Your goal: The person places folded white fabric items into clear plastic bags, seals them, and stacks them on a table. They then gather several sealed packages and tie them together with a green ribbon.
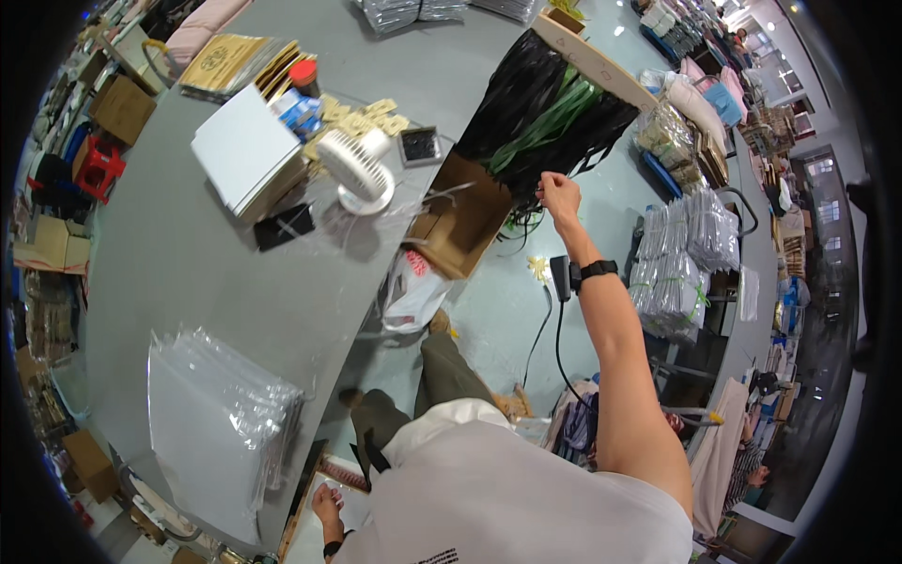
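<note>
My right hand point(561, 194) is raised at the lower ends of a bunch of black ribbons point(525, 92), its fingers bent; whether a strand is between them I cannot tell. Green ribbons point(546, 123) hang among the black ones from a pale board point(599, 62). Below the ribbons stands an open cardboard box point(461, 211). My left hand point(327, 503) is low at the table's near end, above a tray or box with a white surface point(306, 539), its fingers curled; what it holds, if anything, is unclear.
On the grey table point(282, 303) lie plastic-sleeved sheets point(211, 423), a white stack point(246, 151), a white fan point(356, 169), a black phone-like object point(284, 227) and cream tags point(366, 120). A plastic bag point(414, 292) hangs at the edge. A cable point(560, 345) runs from my right wrist. Bundled packets point(669, 275) stand right.
</note>
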### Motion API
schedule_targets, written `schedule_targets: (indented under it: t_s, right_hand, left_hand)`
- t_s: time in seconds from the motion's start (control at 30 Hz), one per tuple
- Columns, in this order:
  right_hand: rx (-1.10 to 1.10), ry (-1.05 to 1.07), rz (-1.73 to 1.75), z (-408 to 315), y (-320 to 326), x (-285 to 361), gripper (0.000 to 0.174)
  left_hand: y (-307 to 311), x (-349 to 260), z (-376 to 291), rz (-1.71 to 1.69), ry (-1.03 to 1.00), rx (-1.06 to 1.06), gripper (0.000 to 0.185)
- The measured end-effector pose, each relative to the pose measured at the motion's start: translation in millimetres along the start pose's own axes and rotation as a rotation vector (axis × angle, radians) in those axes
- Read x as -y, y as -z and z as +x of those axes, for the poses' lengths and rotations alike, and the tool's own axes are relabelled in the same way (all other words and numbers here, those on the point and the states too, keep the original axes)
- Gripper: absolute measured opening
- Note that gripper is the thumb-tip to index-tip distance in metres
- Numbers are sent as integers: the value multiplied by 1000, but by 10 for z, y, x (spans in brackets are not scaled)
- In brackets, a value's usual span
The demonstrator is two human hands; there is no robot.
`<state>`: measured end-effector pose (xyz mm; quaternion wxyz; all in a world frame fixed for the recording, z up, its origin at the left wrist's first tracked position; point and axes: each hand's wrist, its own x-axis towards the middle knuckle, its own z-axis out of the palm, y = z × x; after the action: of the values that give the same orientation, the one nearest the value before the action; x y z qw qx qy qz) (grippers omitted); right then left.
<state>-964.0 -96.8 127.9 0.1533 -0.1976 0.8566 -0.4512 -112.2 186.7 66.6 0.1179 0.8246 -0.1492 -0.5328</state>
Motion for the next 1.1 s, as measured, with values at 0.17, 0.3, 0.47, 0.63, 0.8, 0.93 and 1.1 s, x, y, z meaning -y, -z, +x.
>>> schedule_targets:
  t_s: [0.17,0.3,0.47,0.63,0.8,0.93,1.1]
  right_hand:
    - [-104,131,49,1284,49,316,31]
    - [-140,75,98,1944,30,707,31]
    - [-104,-97,185,2342,12,935,35]
    - [-78,-144,255,2489,21,897,31]
    - [-72,-87,275,2491,74,763,27]
    - [-152,-37,112,2463,148,724,26]
    - [-344,118,-98,2381,192,809,29]
  left_hand:
    - [-685,-403,-420,107,-46,64,27]
    - [-1077,-644,-726,193,-138,107,28]
    - [-1271,-795,-940,169,-63,31,29]
    - [-1331,-713,-1014,97,-54,10,28]
    - [-1420,-512,-995,66,-18,11,26]
    - [-1478,-358,-868,36,-64,81,25]
    - [-1466,-317,-710,108,-270,110,17]
